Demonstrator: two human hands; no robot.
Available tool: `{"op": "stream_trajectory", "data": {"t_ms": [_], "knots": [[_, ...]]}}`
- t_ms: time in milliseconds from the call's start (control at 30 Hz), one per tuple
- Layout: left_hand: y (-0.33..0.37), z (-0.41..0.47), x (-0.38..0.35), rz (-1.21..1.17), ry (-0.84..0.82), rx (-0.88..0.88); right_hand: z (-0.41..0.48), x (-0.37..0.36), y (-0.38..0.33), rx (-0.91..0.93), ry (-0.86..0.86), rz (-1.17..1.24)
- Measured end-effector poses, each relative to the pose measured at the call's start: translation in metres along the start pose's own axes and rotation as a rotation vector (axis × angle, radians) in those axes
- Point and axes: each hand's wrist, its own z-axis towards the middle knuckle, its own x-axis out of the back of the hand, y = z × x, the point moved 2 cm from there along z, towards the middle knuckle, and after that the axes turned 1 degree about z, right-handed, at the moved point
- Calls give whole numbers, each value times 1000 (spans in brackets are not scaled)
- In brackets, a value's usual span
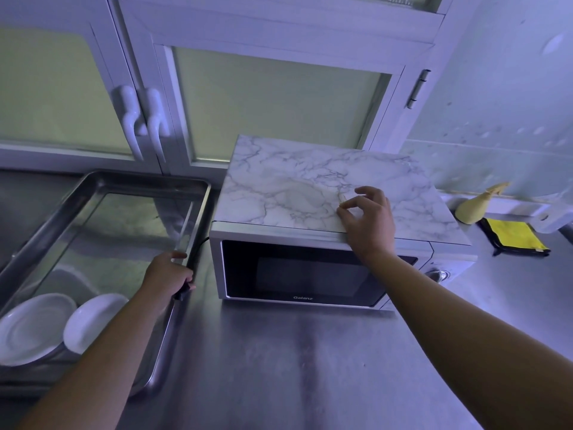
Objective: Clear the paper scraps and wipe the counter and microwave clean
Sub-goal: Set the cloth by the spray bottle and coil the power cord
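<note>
Head view: "Galanz" on the microwave [310, 274] door

Steel counter [294, 367]: microwave [279, 274], tray [198, 218], cloth [514, 237], bottle [474, 206].

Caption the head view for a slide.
Right hand pinches at the marble-patterned sheet atop the silver microwave; left hand grips the rectangular steel tray by its rim.

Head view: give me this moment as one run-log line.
left hand grips tray rim | right hand pinches at microwave top, scrap unconfirmed | cloth, spray bottle idle on counter
</note>
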Motion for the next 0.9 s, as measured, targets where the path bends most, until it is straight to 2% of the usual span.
{"op": "stream_trajectory", "data": {"t_ms": [400,500,567,633,733,800,900], "knots": [[67,13,20,-28,119,-62,-4,10,-10,-48,-102,42],[86,20,19,29,7,-26,0,9,-10,-88,-137,-10],[88,19,15,204,-143,32,0,8,-10,-82,-131,-59],[83,18,10,337,-226,86,-1,4,-10,-67,-129,-174],[72,27,-2,309,-259,167,0,-6,-6,4,-279,-503],[66,36,-9,236,-247,209,6,-12,-4,28,-411,-591],[59,50,-17,217,-224,227,14,-13,-4,154,-448,-639]]}}
